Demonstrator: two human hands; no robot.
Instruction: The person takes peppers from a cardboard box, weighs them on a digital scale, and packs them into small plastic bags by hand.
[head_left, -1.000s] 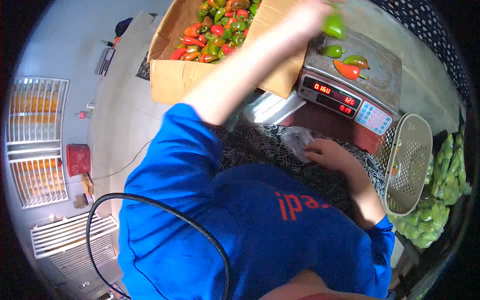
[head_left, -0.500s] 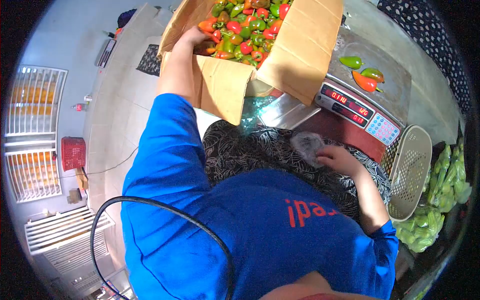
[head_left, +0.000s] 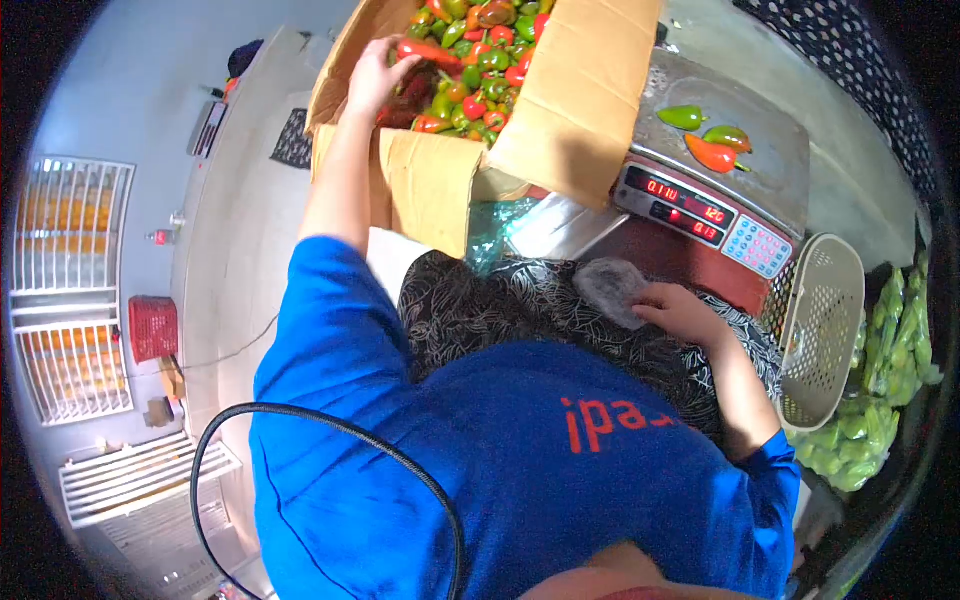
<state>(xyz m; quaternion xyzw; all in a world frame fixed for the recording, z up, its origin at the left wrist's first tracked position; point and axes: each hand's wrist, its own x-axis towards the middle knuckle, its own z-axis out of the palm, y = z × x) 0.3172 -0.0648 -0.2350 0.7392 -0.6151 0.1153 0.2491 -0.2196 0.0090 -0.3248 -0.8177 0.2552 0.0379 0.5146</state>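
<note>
My left hand (head_left: 385,72) is over the left side of a cardboard box (head_left: 590,90), its thumb and fingers closed on the end of a long red pepper (head_left: 430,52). Red, green and mottled peppers (head_left: 492,60) fill the box around it. On my lap, the fingers of my right hand (head_left: 678,310) pinch the edge of a crumpled clear plastic bag (head_left: 608,288). Three peppers rest on the metal plate of a digital scale (head_left: 690,210): one green (head_left: 682,118), one green-brown (head_left: 728,137) and one orange-red (head_left: 712,153).
An oval perforated basket (head_left: 825,335) stands right of the scale, beside bags of green vegetables (head_left: 850,440). Teal plastic (head_left: 490,232) and a shiny silver sheet (head_left: 560,228) lie below the box. A red basket (head_left: 153,328) is farther left. A black cable (head_left: 330,420) loops across my shirt.
My left hand went from above the scale, where it held a green pepper, to the box, and now lifts a red pepper there. My right hand stays at the bag. The scale's reading dropped.
</note>
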